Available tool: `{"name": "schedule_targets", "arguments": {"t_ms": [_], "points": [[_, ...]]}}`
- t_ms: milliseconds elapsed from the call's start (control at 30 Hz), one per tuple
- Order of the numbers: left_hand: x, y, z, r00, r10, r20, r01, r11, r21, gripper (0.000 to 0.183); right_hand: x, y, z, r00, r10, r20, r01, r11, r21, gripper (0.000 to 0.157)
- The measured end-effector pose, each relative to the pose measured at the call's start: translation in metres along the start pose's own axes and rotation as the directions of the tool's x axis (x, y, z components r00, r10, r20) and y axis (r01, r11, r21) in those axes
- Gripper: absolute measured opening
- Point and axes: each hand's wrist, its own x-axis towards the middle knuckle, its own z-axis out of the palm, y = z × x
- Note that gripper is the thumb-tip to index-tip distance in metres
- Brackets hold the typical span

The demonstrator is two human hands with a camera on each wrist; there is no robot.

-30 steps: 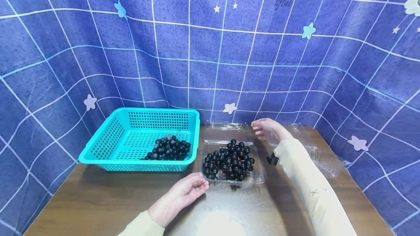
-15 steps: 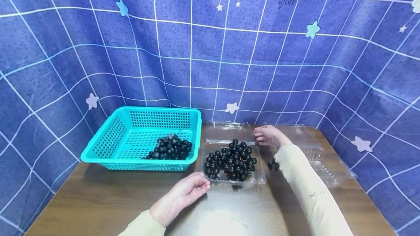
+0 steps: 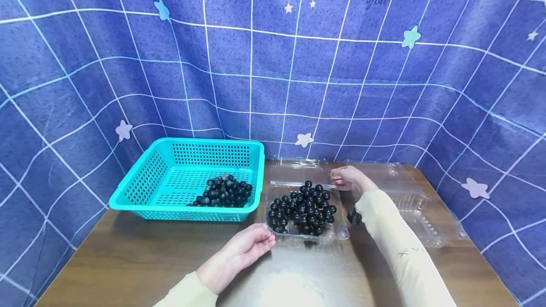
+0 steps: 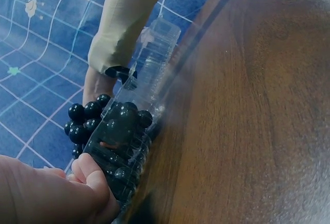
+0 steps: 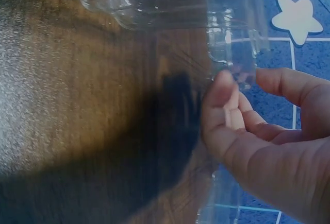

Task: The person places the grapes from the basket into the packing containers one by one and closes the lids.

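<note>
Before me lies an unfolded clear plastic clamshell box [image 3: 343,234], its lid [image 3: 298,170] leaning back toward the curtain. Bunches of black grapes [image 3: 304,210] fill its base. My left hand [image 3: 239,250] pinches the front left corner of the base, fingertips [image 4: 90,170] at the rim in the left wrist view. At the lid's right edge is my right hand [image 3: 349,178], fingers curled. The right wrist view has its thumb [image 5: 281,82] and fingers [image 5: 220,92] on either side of the clear plastic edge.
A turquoise perforated basket [image 3: 183,213] stands on the left, with more dark grapes [image 3: 226,192] at its right end. A second clear clamshell box [image 3: 426,224] lies unfolded on the right. The blue checked curtain [image 3: 264,94] borders the wooden table [image 3: 162,259] behind.
My right hand has come down slightly, and its fingers have curled from spread onto the lid's edge. The left hand keeps its hold. The head view has shifted a little.
</note>
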Motion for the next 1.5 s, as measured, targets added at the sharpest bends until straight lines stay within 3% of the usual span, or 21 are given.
{"name": "schedule_targets", "arguments": {"t_ms": [233,300,367,467,533,700,833,1100,1200,1500], "points": [[-0.002,0.001,0.001,1.0,-0.009,0.01,0.009,1.0,0.011,0.026,0.007,0.007,0.0,0.998,-0.059,0.036,0.059,0.998,0.006,0.042],[-0.003,0.001,0.001,1.0,-0.012,0.01,0.012,1.0,0.01,0.025,0.02,0.016,-0.006,0.995,-0.082,0.055,0.082,0.997,0.009,0.038],[-0.004,0.001,0.001,1.0,-0.012,0.01,0.012,1.0,0.009,0.024,0.055,0.039,-0.026,0.987,-0.123,0.108,0.118,0.992,0.047,0.034],[-0.004,0.0,0.001,1.0,-0.01,0.009,0.01,1.0,0.003,0.023,0.088,0.061,-0.047,0.975,-0.15,0.164,0.137,0.986,0.091,0.029],[-0.004,0.0,0.001,1.0,-0.007,0.006,0.007,1.0,0.009,0.026,0.09,0.062,-0.048,0.982,-0.135,0.135,0.129,0.99,0.054,0.032],[-0.005,-0.002,0.002,1.0,-0.008,0.001,0.008,0.999,0.031,0.05,0.014,0.014,-0.005,0.998,-0.058,0.014,0.058,0.998,-0.035,0.036],[-0.005,-0.002,0.002,1.0,-0.009,0.01,0.009,0.999,0.033,0.061,-0.016,-0.005,0.01,1.0,-0.028,0.007,0.028,1.0,-0.003,0.028],[-0.007,-0.002,0.003,1.0,-0.011,-0.009,0.011,0.999,0.04,0.061,0.008,0.01,0.003,0.996,-0.07,-0.051,0.068,0.997,-0.043,0.03],[-0.007,-0.002,0.003,1.0,-0.012,-0.009,0.013,0.999,0.037,0.061,0.017,0.017,-0.003,0.994,-0.111,-0.016,0.111,0.994,-0.014,0.026],[-0.007,-0.002,0.003,1.0,-0.014,-0.02,0.014,1.0,0.024,0.043,-0.007,0.002,0.009,0.993,-0.086,-0.085,0.083,0.996,-0.039,0.038]]}}
